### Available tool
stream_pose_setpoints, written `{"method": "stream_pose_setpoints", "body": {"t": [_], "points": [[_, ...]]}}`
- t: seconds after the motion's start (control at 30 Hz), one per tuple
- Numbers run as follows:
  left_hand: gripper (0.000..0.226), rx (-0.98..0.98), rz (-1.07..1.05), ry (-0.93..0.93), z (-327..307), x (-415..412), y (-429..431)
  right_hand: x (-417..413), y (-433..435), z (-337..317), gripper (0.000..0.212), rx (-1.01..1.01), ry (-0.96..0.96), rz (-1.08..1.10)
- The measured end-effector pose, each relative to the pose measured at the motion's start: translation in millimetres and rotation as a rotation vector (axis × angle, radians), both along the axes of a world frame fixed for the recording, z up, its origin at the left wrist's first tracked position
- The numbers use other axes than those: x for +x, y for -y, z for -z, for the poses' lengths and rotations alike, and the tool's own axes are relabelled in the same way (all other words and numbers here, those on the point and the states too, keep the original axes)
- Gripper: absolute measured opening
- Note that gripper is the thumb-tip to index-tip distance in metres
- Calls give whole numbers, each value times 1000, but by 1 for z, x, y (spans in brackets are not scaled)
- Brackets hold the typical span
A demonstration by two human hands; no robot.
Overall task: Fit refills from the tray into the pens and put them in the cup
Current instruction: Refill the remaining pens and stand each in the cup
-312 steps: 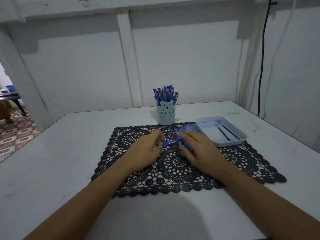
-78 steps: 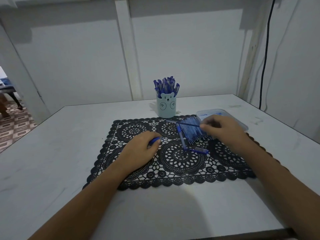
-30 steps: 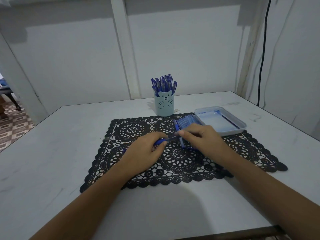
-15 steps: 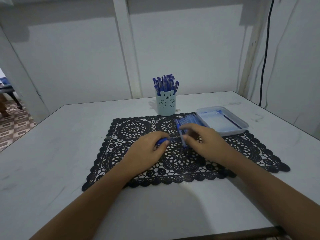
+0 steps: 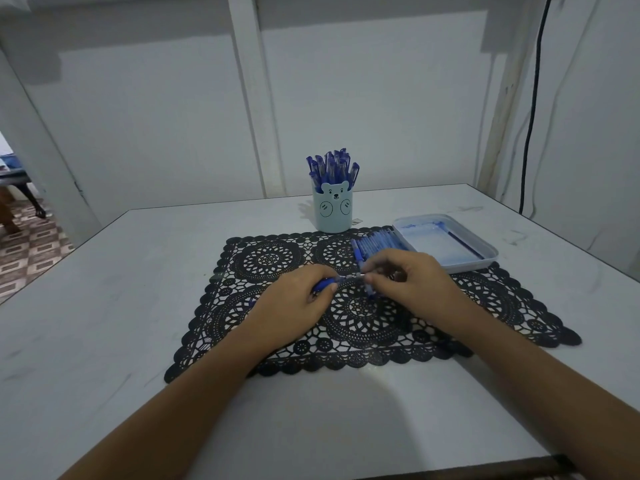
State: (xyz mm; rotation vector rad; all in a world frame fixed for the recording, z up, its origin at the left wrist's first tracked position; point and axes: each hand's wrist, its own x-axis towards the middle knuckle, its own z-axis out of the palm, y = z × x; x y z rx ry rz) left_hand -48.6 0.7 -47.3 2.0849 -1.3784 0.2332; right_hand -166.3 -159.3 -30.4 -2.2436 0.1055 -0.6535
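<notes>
Your right fingertips (image 5: 370,279) pinch a refill (image 5: 353,277), nearly all of it slid into the blue pen barrel (image 5: 323,284) your left hand (image 5: 294,303) grips — the right hand (image 5: 412,282) is back from the tray (image 5: 464,266), where a lone refill (image 5: 465,243) remains. The bear-faced cup (image 5: 332,214) waits at the mat's (image 5: 263,261) far edge, crowded with pens (image 5: 332,166). No legible writing.

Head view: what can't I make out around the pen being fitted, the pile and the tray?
- Head view, refill in pen barrel: its depth is hidden by the fingers of the left hand and right hand.
- Head view, pile of pens: near part is behind the right hand; count unclear.
- Head view, tray: one dark line shows; too small to confirm it is a refill or find more.
</notes>
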Motion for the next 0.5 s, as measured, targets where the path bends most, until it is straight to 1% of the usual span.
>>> {"method": "stream_pose_setpoints", "body": {"t": [0.27,0.5], "points": [[15,4,17,-2,0,-2,1,2,-2,3,10,-36,0,4],[19,-16,89,37,0,-7,2,5,-6,8,7,-44,-14,-27]]}}
